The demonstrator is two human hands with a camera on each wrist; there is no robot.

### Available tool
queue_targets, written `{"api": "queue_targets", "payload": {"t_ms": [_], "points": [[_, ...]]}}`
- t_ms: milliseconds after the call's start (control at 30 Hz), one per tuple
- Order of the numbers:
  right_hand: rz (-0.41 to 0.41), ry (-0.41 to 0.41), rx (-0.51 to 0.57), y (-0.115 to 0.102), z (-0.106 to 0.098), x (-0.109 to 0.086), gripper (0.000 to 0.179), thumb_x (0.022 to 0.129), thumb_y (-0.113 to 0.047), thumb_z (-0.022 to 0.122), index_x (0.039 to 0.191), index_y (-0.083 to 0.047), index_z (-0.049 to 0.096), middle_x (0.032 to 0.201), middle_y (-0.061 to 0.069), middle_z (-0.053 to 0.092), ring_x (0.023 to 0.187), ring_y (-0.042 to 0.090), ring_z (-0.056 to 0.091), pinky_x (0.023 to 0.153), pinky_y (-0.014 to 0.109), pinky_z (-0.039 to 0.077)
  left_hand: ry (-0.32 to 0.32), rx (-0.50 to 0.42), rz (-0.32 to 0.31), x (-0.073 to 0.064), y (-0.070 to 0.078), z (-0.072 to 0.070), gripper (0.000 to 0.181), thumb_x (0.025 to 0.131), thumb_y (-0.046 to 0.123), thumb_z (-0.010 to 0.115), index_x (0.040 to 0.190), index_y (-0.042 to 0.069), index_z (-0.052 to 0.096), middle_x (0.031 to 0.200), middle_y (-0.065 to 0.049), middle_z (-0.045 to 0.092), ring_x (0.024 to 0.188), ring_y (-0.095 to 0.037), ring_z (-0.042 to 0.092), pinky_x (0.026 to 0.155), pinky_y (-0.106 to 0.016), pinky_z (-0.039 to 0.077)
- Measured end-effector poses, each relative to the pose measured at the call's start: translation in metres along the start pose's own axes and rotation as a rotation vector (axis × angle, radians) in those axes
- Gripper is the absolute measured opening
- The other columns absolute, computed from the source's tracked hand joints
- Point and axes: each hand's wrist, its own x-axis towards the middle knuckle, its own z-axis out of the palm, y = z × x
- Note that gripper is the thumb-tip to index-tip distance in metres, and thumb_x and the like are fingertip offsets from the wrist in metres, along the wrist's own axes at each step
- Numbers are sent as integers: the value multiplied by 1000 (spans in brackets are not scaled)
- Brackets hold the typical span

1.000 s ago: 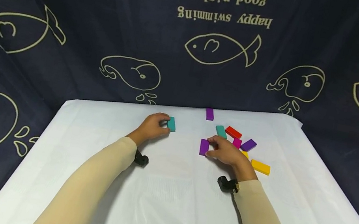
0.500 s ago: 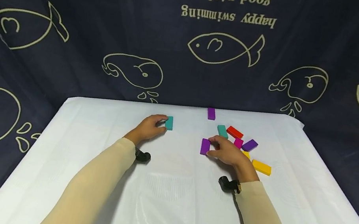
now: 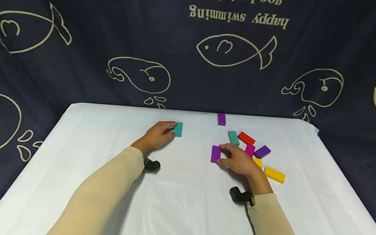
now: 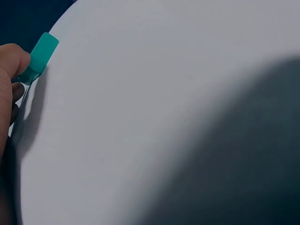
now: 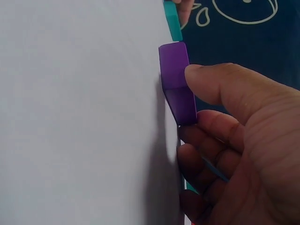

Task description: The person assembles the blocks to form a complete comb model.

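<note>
Left hand (image 3: 157, 135) has a plain teal rectangular block (image 3: 178, 129) pinched between thumb and fingers, and the right hand (image 3: 238, 160) is pinching a smooth purple rectangular block (image 3: 216, 155) the same way. Both are over the white-covered worktop (image 3: 173, 224), teal one further left and a bit further back, with a gap between; can't tell if either is lifted.

Only the head view gets the whole spread: second teal block (image 3: 233, 138), red block (image 3: 246, 138), magenta block (image 3: 249, 150), dark purple block (image 3: 262, 151) and two yellow blocks (image 3: 274, 175) near the right hand, plus another purple block (image 3: 221, 119) at the far edge. Right wrist cam shows the held purple one's darker end face; left wrist cam catches just its own teal one.
</note>
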Motion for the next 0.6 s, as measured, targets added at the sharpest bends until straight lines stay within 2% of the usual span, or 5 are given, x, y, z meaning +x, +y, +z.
{"api": "queue_targets", "payload": {"t_ms": [267,467,600], "points": [[1,20,-4,0,0,-1,55,89,-16,71,139,-2,53,133,19,56,115,32,52,104,49,44,15,-9,8,1,0,2,52,100,32,52,148,13,48,155,-4,41,144,-26,33,118,-42,24],[-11,9,-11,1,2,-1,59,89,-16,73,142,-2,51,139,20,52,123,34,51,106,50,42,30,-29,10,1,-1,2,51,100,31,54,147,13,49,153,-7,44,142,-27,36,118,-42,26],[-17,16,7,1,3,-1,58,88,-16,74,140,-3,53,138,20,53,121,34,51,106,50,42,33,-25,17,1,-3,3,50,100,30,54,146,12,50,152,-8,45,142,-27,37,117,-40,27]]}}
